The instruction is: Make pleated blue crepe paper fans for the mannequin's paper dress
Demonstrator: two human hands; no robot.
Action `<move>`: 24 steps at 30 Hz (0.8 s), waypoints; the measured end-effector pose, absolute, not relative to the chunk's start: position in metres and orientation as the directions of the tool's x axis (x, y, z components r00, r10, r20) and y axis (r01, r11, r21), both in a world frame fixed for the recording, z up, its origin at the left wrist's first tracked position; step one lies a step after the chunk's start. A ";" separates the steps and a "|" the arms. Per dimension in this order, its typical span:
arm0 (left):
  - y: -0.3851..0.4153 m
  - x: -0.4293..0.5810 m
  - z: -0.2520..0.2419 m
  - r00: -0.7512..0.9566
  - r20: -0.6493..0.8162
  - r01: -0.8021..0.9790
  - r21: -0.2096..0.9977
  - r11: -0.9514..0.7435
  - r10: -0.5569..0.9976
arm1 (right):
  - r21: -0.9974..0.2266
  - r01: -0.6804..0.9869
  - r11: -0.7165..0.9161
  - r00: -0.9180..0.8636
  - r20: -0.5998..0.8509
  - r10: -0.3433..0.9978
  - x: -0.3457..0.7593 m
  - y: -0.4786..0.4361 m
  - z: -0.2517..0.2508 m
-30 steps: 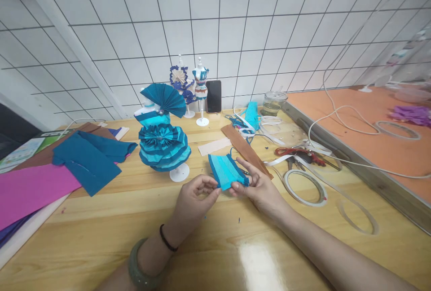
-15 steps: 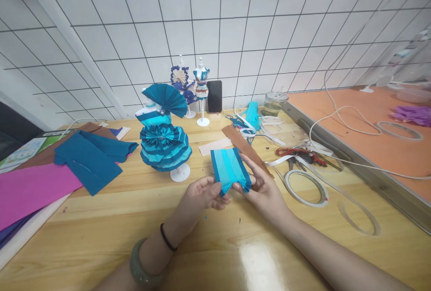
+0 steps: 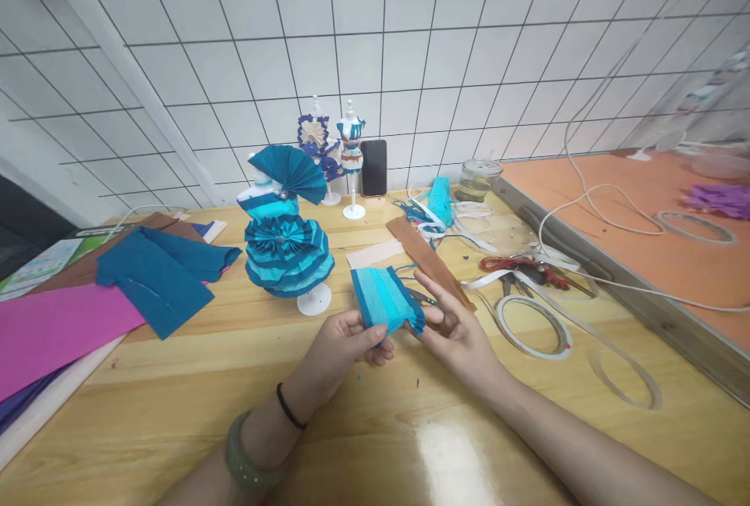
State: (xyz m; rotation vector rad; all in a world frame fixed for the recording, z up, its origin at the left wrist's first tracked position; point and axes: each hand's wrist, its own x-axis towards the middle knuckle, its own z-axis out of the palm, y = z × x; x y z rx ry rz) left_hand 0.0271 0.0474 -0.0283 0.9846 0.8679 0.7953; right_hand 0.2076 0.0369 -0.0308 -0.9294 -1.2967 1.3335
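Between my hands is a striped piece of crepe paper (image 3: 383,295), light and bright blue with dark teal edges, gathered along its near edge. My left hand (image 3: 351,338) pinches its near left corner, thumb on top and fingers beneath. With thumb and fingers, my right hand (image 3: 451,326) grips the gathered right corner, its index finger lifted away. Behind the piece a dark-bladed tool partly shows on the table. To the left stands a small dress form (image 3: 287,248) in a blue crepe paper dress with pleated fans.
Teal paper (image 3: 158,272) and pink paper (image 3: 64,334) lie at left. Two smaller dress forms and a phone (image 3: 373,168) stand at the wall. A brown strip (image 3: 430,260), scissors (image 3: 521,268), a tape roll (image 3: 567,342) and a lidded cup (image 3: 477,182) are at right. A cable crosses the divider.
The striped crepe paper has shifted left and turned in my fingers. My right hand's index finger is now lifted off its edge, and the tool behind it shows more.
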 end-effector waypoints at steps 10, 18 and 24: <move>0.042 0.036 -0.026 0.372 -0.171 -0.135 0.962 0.236 0.912 | -0.970 0.122 0.209 -0.181 0.186 0.966 0.205 0.031 -0.033; 0.043 0.035 -0.027 0.223 -0.100 0.004 0.995 0.101 0.970 | -0.910 0.263 0.320 -0.180 0.279 0.943 0.204 0.030 -0.032; 0.040 0.038 -0.026 0.189 -0.031 0.067 0.998 0.018 0.981 | -0.883 0.315 0.348 -0.147 0.317 0.937 0.203 0.033 -0.032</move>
